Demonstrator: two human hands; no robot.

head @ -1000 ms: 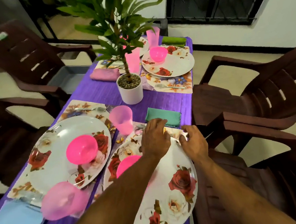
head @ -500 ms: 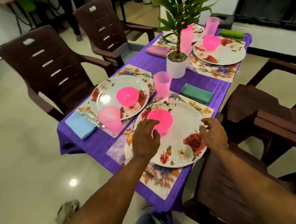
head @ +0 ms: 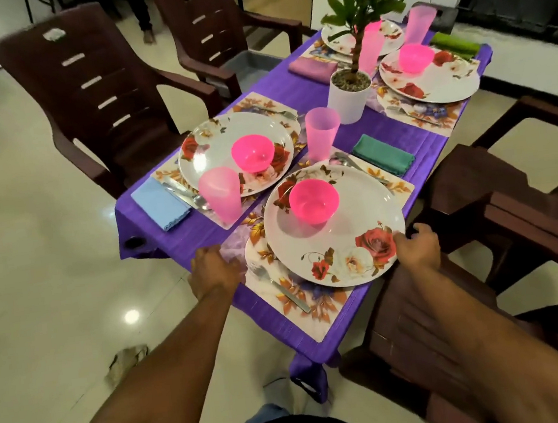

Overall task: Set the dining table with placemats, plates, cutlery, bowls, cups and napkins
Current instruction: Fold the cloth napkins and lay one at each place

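Far left of the spread, a folded light-blue cloth napkin [head: 160, 203] lies on the purple tablecloth [head: 295, 85], beside a white round rose-printed plate [head: 212, 149] carrying a bright pink plastic bowl [head: 253, 153]. A translucent pink plastic cup [head: 220, 195] stands at that plate's lower edge. Lower centre now: the left hand [head: 216, 273] rests on the near table edge, fingers curled down at the corner of the floral rectangular placemat [head: 318, 302], though whether it is pinching the mat I cannot tell. A steel fork [head: 279, 289] lies on the mat just right of that hand. Next, the large white floral dinner plate [head: 355, 234] sits between both hands, holding a second pink bowl [head: 314, 200]. The right hand [head: 418, 248] has its fingertips against the plate's right rim, fingers bent. Above right lies a folded teal napkin [head: 384, 159].
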